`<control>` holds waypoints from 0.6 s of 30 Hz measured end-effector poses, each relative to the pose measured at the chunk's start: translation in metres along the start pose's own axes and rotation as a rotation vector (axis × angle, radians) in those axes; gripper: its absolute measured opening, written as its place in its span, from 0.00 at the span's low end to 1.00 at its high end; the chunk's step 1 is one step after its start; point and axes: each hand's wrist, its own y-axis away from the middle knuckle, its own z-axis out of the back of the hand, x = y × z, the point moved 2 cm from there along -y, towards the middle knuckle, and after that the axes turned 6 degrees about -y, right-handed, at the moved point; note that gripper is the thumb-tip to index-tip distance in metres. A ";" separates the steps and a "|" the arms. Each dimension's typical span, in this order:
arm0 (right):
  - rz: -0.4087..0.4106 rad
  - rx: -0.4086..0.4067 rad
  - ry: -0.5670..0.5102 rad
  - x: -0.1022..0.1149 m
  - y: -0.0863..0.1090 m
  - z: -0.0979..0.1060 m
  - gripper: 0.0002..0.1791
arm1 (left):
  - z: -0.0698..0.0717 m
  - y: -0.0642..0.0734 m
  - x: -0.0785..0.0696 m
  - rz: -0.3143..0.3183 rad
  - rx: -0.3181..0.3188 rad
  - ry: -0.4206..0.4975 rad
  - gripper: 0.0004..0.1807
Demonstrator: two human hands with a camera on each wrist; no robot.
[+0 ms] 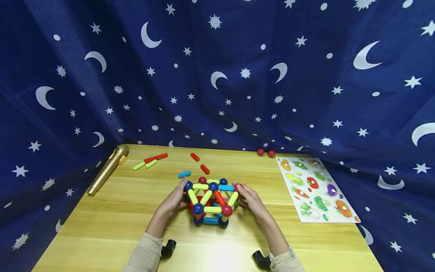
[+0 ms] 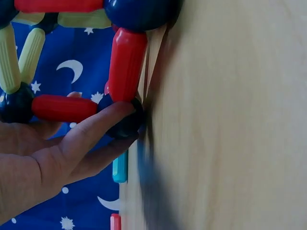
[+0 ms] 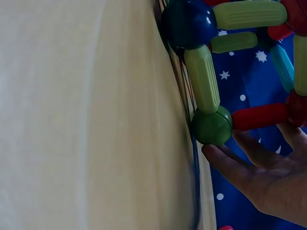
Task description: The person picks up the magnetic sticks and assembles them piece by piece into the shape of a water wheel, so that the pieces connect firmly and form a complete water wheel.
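Observation:
A magnetic ball-and-stick structure (image 1: 219, 198) stands at the middle of the table, built from dark blue, red and green balls joined by yellow-green, red and light blue rods. My left hand (image 1: 173, 198) holds its left side. In the left wrist view, the thumb and a finger grip a dark blue ball (image 2: 125, 120) at a lower corner. On the other side my right hand (image 1: 249, 200) holds the structure, the thumb at a red top ball (image 1: 236, 187). In the right wrist view a fingertip is right at a green ball (image 3: 212, 125), other fingers near a red one.
Loose rods lie behind the structure: a light blue one (image 1: 184, 174), a red one (image 1: 205, 169) and several farther left. Two red balls (image 1: 260, 152) sit at the back edge. A gold microphone (image 1: 108, 170) lies left, a vegetable puzzle board (image 1: 317, 189) right. A starry curtain (image 1: 217, 94) hangs behind.

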 end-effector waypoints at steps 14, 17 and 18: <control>-0.153 0.100 0.206 -0.013 -0.013 0.035 0.16 | 0.020 -0.016 0.031 0.009 0.028 -0.244 0.11; -0.181 0.098 0.330 -0.007 -0.018 0.031 0.10 | 0.019 -0.019 0.024 0.006 0.037 -0.335 0.11; -0.188 0.094 0.352 -0.004 -0.019 0.030 0.10 | 0.019 -0.019 0.021 0.008 0.042 -0.349 0.11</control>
